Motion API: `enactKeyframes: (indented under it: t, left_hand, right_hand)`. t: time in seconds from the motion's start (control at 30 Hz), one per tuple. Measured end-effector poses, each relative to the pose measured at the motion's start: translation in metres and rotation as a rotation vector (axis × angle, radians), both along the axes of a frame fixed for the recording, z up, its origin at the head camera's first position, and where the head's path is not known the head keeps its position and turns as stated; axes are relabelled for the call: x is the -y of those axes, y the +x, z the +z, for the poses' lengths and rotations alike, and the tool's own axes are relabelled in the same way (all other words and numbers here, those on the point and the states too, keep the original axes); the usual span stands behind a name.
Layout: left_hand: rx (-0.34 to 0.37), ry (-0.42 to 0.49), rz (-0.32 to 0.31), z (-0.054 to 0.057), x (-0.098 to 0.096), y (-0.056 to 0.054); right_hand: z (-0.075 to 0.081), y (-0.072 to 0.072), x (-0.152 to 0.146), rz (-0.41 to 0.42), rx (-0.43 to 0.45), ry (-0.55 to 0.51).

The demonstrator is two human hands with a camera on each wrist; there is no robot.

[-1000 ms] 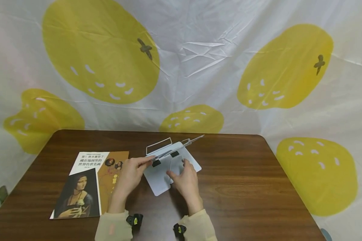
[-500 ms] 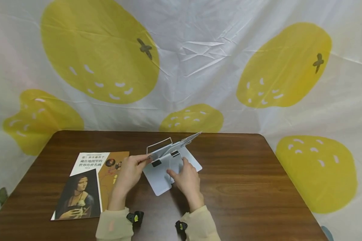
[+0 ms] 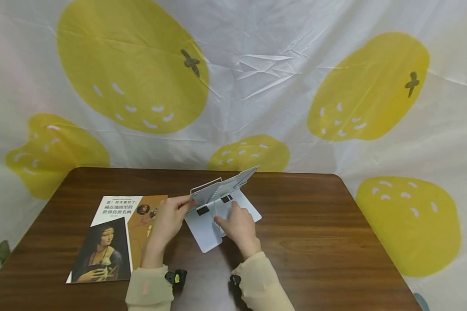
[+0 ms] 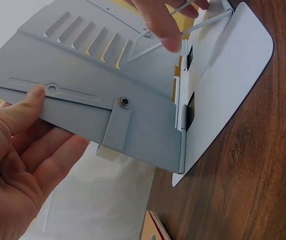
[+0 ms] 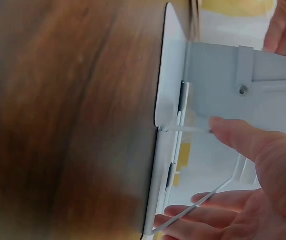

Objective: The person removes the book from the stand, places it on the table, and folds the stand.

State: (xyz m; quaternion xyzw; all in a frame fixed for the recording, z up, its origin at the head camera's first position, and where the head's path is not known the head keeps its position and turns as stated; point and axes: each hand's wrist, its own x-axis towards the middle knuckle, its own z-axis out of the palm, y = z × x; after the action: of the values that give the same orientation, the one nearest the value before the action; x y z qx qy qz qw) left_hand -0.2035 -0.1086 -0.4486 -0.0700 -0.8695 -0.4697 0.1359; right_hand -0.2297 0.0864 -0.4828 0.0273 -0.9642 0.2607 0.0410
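A grey-white metal book stand (image 3: 233, 188) stands on the table, its slotted panel (image 4: 90, 75) tilted up from a flat base (image 3: 204, 231). My left hand (image 3: 169, 219) pinches the panel's left edge; in the left wrist view the thumb (image 4: 32, 102) lies on the face with the rivets, and the fingers curl behind. On the near side, my right hand (image 3: 239, 224) holds the wire support leg (image 5: 198, 204) between thumb and fingers. The wire's upper end is near the row of slots (image 4: 87, 40). Dark pads (image 3: 203, 210) sit by the hinge.
Left of the stand lies a book (image 3: 105, 246) with a portrait on its cover. The brown wooden table (image 3: 315, 242) extends to the right. A white cloth with yellow fruit prints (image 3: 257, 86) hangs behind the table's far edge.
The stand's panel has swung upward, from nearly edge-on to showing more of its slotted face. The left hand rose slightly with it; the right hand stays at the wire, shifted only a little.
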Motion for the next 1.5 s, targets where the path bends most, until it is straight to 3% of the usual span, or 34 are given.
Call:
enactKeyframes:
  t: [0.37, 0.83, 1.5]
  left_hand:
    - [-0.012, 0.012, 0.019, 0.000, -0.006, -0.001]
    - [-0.003, 0.012, 0.020, 0.001, -0.007, -0.004]
    - [-0.008, -0.001, 0.035, -0.003, -0.002, -0.001]
  right_hand:
    - [0.000, -0.012, 0.005, 0.063, -0.002, 0.138]
    - [0.001, -0.018, 0.009, 0.080, 0.102, 0.240]
    - [-0.004, -0.018, 0.016, 0.099, 0.102, 0.250]
